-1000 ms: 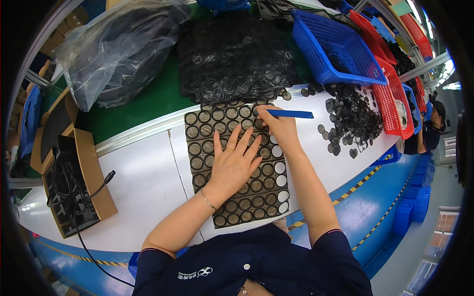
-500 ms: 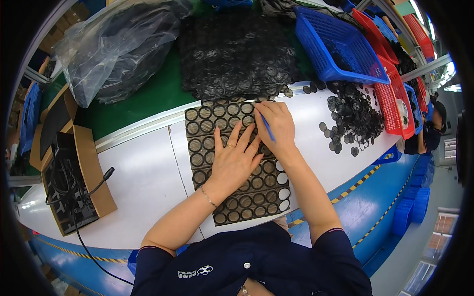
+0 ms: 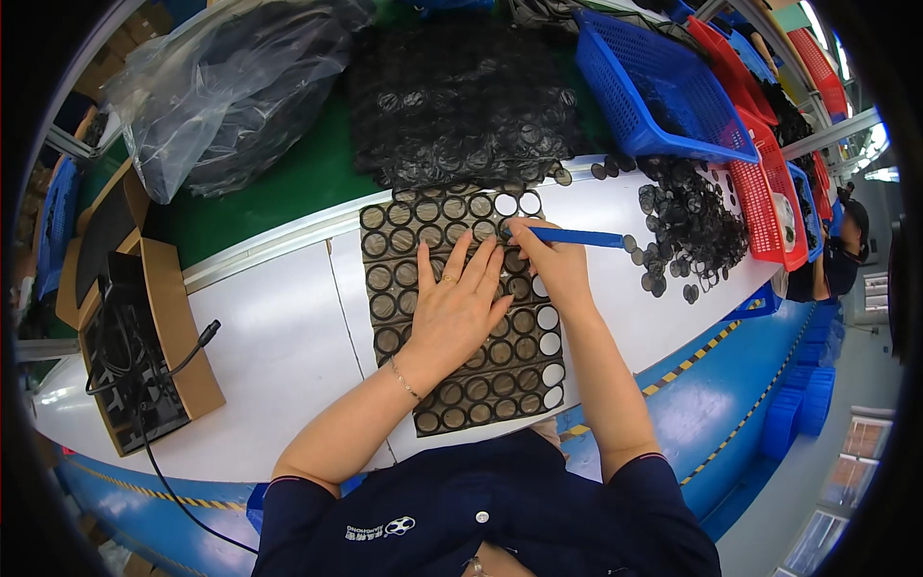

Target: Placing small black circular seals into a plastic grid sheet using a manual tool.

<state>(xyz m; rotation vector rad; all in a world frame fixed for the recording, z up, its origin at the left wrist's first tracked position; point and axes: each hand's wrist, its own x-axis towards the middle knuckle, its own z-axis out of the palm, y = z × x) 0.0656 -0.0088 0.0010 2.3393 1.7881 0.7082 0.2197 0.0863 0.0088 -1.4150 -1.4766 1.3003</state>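
Note:
A dark sheet (image 3: 389, 337) of pockets lies on the white table, holding rows of black rings around grey-brown discs. White round spots show in two places at its far right corner and down its right edge. My left hand (image 3: 457, 298) rests flat on the middle of the sheet, fingers spread. Pinched in my right hand (image 3: 561, 274) is a slim blue tool (image 3: 586, 237), its long end sticking out to the right. The tool's working tip, near the rings by my fingertips, is too small to make out.
Beyond the sheet sits a heap of black ringed sheets (image 3: 461, 106), beside a clear plastic bag (image 3: 231, 96). Loose dark discs (image 3: 687, 216) are piled at right, near blue (image 3: 663, 87) and red baskets (image 3: 769, 192). An open cardboard box (image 3: 187, 337) with cables stands left.
My right hand has drawn nearer to me and turned, so the blue tool now points right. White spots show at the sheet's far right corner, where the hand was. My left hand stays put.

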